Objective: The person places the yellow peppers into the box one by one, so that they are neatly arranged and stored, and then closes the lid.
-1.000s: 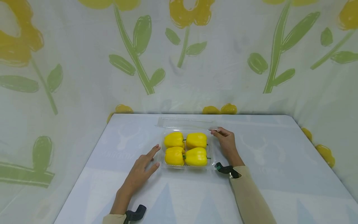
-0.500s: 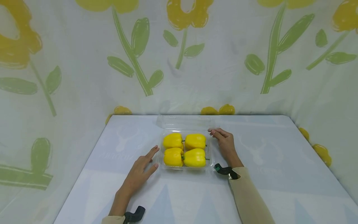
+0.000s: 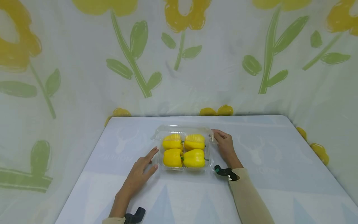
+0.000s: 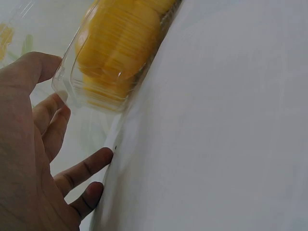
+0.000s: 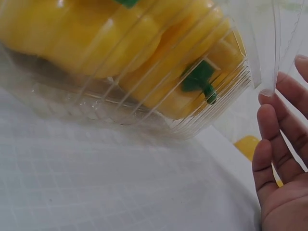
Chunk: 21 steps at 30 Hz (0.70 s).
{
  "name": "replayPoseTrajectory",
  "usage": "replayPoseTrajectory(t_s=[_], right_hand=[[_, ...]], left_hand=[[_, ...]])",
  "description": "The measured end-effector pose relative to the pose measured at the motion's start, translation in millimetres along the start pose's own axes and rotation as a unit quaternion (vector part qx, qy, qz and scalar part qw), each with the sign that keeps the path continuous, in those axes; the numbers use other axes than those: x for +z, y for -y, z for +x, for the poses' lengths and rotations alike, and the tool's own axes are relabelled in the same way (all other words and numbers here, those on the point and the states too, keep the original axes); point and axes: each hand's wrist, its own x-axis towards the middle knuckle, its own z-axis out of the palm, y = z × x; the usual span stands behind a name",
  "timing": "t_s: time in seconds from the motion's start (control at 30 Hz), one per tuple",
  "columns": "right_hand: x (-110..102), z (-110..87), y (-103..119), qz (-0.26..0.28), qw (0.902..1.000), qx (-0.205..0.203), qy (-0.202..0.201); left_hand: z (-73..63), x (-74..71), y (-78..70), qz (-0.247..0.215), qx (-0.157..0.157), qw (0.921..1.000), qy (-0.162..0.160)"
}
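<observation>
A clear plastic clamshell container (image 3: pixel 183 168) on the table holds several yellow bell peppers (image 3: pixel 194 158) with green stems. Its hinged lid (image 3: pixel 165 132) stands part-way over, tilted across the back peppers. At the lid's right end, my right hand (image 3: pixel 226 145) pinches the edge between thumb and fingers; in the right wrist view the fingertips meet the clear rim, while the thumb is mostly out of sight. My left hand (image 3: pixel 138 171) has its fingers spread at the container's left side. In the left wrist view the thumb and a fingertip touch the container's corner.
The white table (image 3: pixel 265 174) has pale printed patterns and a back edge close behind the container. A curtain (image 3: pixel 218 62) printed with yellow flowers hangs behind and at the sides. Each wrist wears a black camera mount (image 3: pixel 135 215).
The lid has swung up from lying back behind the container and forward over the rear peppers, with my right hand at its edge. My left hand has stayed in place.
</observation>
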Motion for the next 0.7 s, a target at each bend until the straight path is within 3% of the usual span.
replayPoseTrajectory(t_s=[0.37, 0.5, 0.7], right_hand=[[1.0, -5.8, -0.5, 0.045, 0.9985, -0.010, 0.031], [1.2, -7.1, -0.2, 0.040, 0.9984, -0.014, 0.037], [0.1, -6.9, -2.6, 0.000, 0.9992, -0.022, 0.033]], left_hand=[[-1.4, 2.2, 2.2, 0.002, -0.023, 0.9997, -0.002], [-1.6, 2.6, 2.4, 0.008, -0.025, 0.9996, -0.003], [-2.6, 2.4, -0.5, 0.008, -0.052, 0.9986, -0.002]])
